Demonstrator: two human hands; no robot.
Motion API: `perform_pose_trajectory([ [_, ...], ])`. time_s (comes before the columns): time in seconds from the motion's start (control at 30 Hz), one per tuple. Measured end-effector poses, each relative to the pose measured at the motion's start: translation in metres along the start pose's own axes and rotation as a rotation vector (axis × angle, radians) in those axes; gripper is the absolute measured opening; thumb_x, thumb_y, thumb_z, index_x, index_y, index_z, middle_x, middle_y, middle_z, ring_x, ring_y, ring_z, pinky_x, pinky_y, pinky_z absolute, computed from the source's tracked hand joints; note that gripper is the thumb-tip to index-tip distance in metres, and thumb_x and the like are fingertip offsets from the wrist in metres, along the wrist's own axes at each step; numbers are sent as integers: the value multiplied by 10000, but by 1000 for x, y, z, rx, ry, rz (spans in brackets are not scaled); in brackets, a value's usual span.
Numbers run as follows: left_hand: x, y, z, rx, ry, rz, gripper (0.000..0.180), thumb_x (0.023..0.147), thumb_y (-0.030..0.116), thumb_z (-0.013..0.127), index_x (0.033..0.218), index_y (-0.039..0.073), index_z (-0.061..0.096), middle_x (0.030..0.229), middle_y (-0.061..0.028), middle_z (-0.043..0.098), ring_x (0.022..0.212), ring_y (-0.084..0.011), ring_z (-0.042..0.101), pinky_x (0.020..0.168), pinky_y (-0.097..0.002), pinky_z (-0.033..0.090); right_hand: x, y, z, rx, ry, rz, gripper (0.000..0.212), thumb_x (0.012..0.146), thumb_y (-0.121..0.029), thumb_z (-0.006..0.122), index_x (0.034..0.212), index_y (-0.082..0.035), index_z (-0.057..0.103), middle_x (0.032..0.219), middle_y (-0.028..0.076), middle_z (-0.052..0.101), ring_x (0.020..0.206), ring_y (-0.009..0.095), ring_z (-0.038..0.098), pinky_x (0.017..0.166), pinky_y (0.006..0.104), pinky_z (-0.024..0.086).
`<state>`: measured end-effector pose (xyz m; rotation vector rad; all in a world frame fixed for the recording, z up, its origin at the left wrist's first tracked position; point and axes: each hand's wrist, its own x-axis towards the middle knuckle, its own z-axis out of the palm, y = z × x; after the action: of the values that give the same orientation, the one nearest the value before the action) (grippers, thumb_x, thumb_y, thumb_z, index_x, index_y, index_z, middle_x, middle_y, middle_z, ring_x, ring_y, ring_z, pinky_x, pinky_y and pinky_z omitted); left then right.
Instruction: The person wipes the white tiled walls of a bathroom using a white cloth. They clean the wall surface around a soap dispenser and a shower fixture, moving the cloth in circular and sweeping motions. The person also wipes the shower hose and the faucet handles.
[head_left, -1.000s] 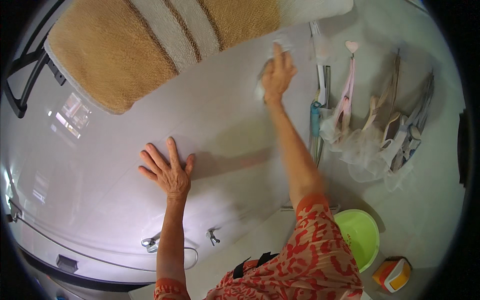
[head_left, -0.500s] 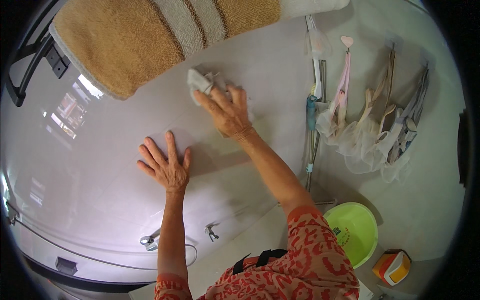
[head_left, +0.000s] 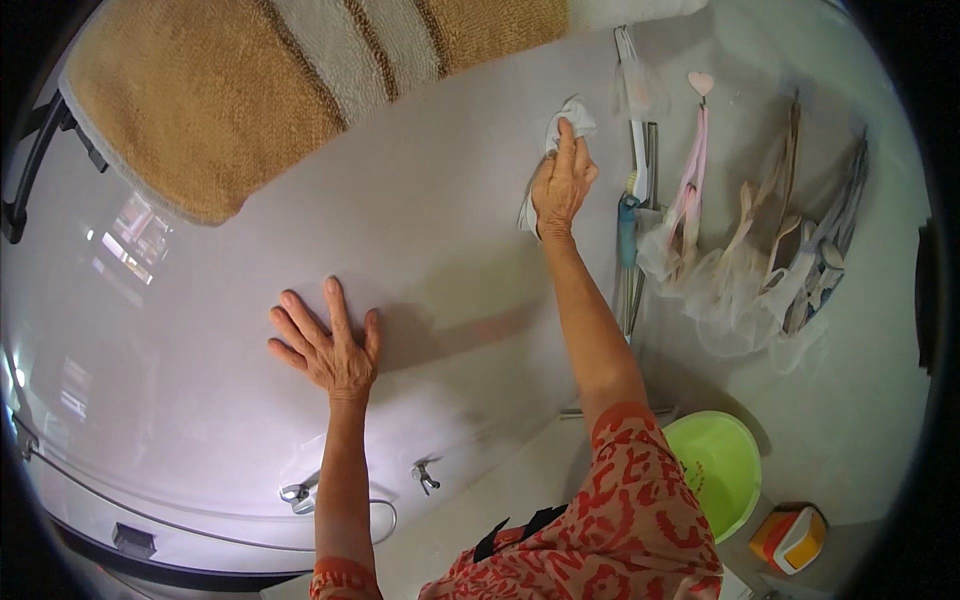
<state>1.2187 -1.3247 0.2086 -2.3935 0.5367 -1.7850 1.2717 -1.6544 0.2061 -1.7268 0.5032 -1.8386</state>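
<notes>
My right hand [head_left: 565, 188] presses a white cloth [head_left: 573, 113] against the pale, glossy wall [head_left: 440, 210]. Part of the cloth sticks out above the fingers and another part hangs at the hand's left side. My left hand [head_left: 335, 345] lies flat on the same wall, fingers spread, with nothing in it. Above both hands a brown towel with light stripes [head_left: 230, 110] hangs across the top. Just right of the cloth, a white-handled brush [head_left: 638, 155] and metal poles with a blue grip [head_left: 628, 230] stand in the corner.
Mesh bath puffs [head_left: 735, 300] and long straps hang from hooks on the right wall. A lime-green basin [head_left: 725, 470] sits at lower right, beside an orange and white container [head_left: 790, 538]. A shower mixer [head_left: 298, 495] and a small tap [head_left: 425, 475] stick out low on the wall.
My right hand has slid the cloth to the right and slightly up, from under the towel to near the corner. My left hand stays in place; the view has shifted a little.
</notes>
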Motion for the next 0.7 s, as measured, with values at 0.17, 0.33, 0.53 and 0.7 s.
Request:
perform_pose_trajectory([
  [0.17,-4,-11,-2,-83,64,52,648,846,436,553,1408,159,384,1485,-253,188,1377,-434,147,1071,-595,33,-33,-36,-6,97,-95,64,531,806,19,510,1300,-173,480,1218,86,506,1047,330,438,916,454,344],
  [0.33,-21,-11,-21,-308,-68,58,644,811,353,601,1379,112,417,1474,-250,217,1370,-434,173,1080,-588,47,-89,-88,-19,156,-154,-68,533,796,36,513,1287,-171,506,1298,66,486,1080,364,410,959,501,306],
  [0.53,-70,-29,-14,-293,-149,81,663,784,362,637,1360,106,432,1474,-227,241,1374,-415,181,1088,-574,35,-168,-145,-34,167,-173,-457,381,821,-116,553,1180,-222,622,1229,10,555,1026,312,432,829,434,351],
  [0.7,-78,-25,2,-167,-77,54,657,768,405,649,1354,174,462,1459,-164,322,1356,-357,266,1078,-563,84,-175,-142,-40,234,-208,-650,378,807,-175,584,1178,-239,618,1208,-14,550,998,281,446,779,402,368],
])
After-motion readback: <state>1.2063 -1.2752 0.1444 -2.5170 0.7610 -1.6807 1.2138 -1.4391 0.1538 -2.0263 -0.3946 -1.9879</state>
